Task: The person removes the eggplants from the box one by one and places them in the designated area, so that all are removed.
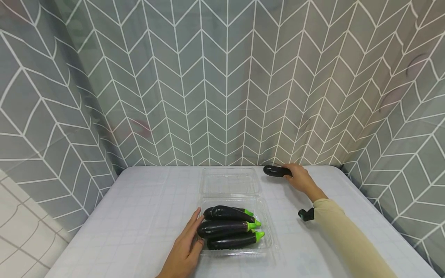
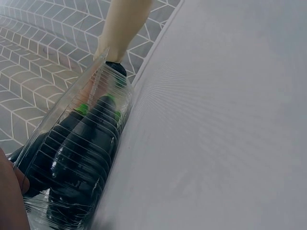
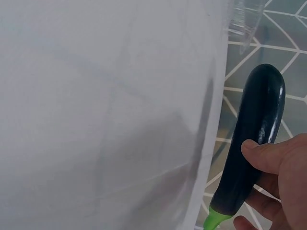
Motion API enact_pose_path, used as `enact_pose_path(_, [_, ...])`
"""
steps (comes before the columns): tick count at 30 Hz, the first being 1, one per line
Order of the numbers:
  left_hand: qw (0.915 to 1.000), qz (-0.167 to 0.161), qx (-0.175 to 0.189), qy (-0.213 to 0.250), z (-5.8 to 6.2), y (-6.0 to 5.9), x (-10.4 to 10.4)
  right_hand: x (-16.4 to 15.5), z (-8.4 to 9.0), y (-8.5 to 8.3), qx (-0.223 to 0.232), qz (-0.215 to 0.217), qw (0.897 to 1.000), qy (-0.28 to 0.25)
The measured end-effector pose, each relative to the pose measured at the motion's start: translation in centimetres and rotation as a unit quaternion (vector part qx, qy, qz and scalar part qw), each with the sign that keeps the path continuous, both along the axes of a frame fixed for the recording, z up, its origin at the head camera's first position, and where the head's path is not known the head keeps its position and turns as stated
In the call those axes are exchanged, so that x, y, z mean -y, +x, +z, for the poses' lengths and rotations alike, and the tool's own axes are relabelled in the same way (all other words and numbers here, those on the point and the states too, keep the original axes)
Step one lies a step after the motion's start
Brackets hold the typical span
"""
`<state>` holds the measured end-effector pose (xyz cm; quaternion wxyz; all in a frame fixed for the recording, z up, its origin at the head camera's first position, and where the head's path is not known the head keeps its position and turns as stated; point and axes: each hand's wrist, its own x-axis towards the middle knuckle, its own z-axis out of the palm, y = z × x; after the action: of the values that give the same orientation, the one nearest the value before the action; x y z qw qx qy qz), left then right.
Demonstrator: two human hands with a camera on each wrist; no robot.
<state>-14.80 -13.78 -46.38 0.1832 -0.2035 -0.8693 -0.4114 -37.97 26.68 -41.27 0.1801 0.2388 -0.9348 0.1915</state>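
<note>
A clear plastic clamshell box point(image 1: 269, 216) lies on the table with its lid point(image 1: 230, 183) folded back. Inside are several dark, shiny eggplants point(image 1: 224, 228), their green stems towards the right. My left hand point(image 1: 184, 247) rests against the left side of the box, fingers nearly straight, thumb by the eggplants. Beyond the box to the right, my right hand point(image 1: 298, 178) holds another eggplant point(image 3: 256, 139) just above the table's far edge. In the right wrist view the thumb lies across it and its green stem points down.
A white cloth covers the table point(image 1: 146, 216). Grey curtains point(image 1: 226, 85) with a white zigzag pattern hang behind and at both sides. A small dark object point(image 1: 306, 214) shows beside my right sleeve. Pale tiles point(image 1: 24, 227) appear at the lower left.
</note>
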Motion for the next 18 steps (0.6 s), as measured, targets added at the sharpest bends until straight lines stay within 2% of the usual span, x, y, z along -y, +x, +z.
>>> enact_pose_path(8, [1.0,0.004,-0.005,-0.001,0.0,0.0,0.0,-0.2,-0.7,-0.3,0.028,-0.018,0.999,0.025])
enact_pose_path(15, [0.9996,-0.008,-0.026,0.001,-0.1,-0.1,0.0,-0.4,-1.3,-0.4,0.028,-0.027,0.998,0.048])
enact_pose_path(18, [0.9999,-0.006,-0.015,0.0,-0.1,-0.1,0.0,-0.4,-1.4,-0.3,0.027,-0.028,0.998,0.054])
